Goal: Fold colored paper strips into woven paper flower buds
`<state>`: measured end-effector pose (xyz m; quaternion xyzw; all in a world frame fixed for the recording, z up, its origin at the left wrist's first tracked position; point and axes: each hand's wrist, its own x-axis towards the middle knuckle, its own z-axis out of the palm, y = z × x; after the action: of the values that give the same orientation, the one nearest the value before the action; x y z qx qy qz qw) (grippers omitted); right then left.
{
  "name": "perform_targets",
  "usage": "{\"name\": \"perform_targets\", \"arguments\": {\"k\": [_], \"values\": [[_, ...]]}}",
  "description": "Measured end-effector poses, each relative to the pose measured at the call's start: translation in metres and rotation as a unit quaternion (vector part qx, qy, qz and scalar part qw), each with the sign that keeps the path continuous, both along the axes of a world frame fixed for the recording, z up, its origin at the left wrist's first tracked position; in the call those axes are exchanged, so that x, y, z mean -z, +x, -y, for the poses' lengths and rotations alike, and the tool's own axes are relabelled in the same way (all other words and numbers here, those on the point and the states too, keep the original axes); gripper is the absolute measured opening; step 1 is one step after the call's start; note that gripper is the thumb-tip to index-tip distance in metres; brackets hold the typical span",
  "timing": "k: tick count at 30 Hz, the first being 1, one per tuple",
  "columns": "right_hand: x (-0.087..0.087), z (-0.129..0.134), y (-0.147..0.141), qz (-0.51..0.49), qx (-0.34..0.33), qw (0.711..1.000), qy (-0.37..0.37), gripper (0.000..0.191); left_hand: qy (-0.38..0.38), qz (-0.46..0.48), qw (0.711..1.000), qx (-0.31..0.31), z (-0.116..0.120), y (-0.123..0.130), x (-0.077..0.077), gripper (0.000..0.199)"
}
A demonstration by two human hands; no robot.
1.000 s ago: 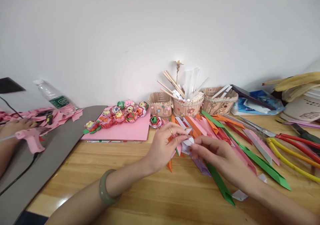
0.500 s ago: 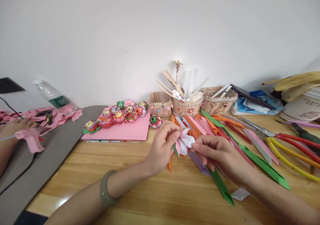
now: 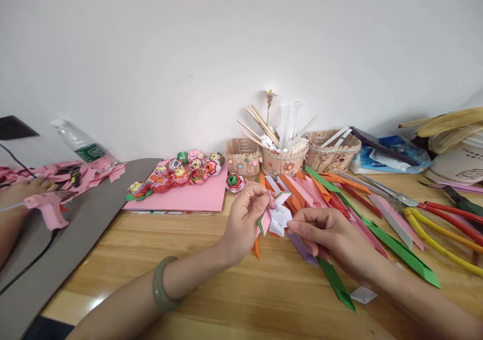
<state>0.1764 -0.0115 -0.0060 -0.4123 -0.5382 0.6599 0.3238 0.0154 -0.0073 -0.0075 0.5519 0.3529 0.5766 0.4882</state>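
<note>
Paper flower sits between left grip and right grip, pinched in both.

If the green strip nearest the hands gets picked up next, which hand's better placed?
Probably the right hand: it's right above the green strip, with only its fingertips at the folded paper piece's edge. The left hand grips that piece and is farther off.

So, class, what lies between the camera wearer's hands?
In the head view, a folded pink, white and green paper piece, held by the left hand and pinched by the right hand.
</note>
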Motion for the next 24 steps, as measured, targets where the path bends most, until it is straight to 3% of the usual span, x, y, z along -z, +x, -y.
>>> {"name": "perform_targets", "arguments": {"k": [11,15,18,20,22,24], "values": [[-0.0057,0.0034,-0.0033,-0.018,-0.017,0.999,-0.044,0.030,0.002,0.029,0.999,-0.025,0.0016,0.0013,-0.0009,0.016],[-0.0066,0.0028,-0.0043,0.012,-0.019,1.000,-0.019,0.032,-0.059,0.078,0.995,-0.021,0.0007,0.0028,-0.0004,0.019],[-0.0073,0.0037,-0.0007,0.075,0.007,0.995,0.066,0.031,-0.148,0.143,0.979,0.005,-0.0019,0.0027,0.0003,0.019],[-0.0079,0.0047,0.0025,0.111,0.070,0.976,0.173,0.027,-0.184,0.172,0.967,0.027,-0.0040,0.0026,0.0008,0.019],[-0.0080,0.0057,0.0045,0.146,0.135,0.927,0.318,0.019,-0.198,0.185,0.962,0.040,-0.0056,0.0028,0.0013,0.020],[-0.0073,0.0065,0.0041,0.188,0.157,0.866,0.436,0.037,-0.213,0.189,0.958,0.045,-0.0057,0.0036,0.0023,0.021]]}}
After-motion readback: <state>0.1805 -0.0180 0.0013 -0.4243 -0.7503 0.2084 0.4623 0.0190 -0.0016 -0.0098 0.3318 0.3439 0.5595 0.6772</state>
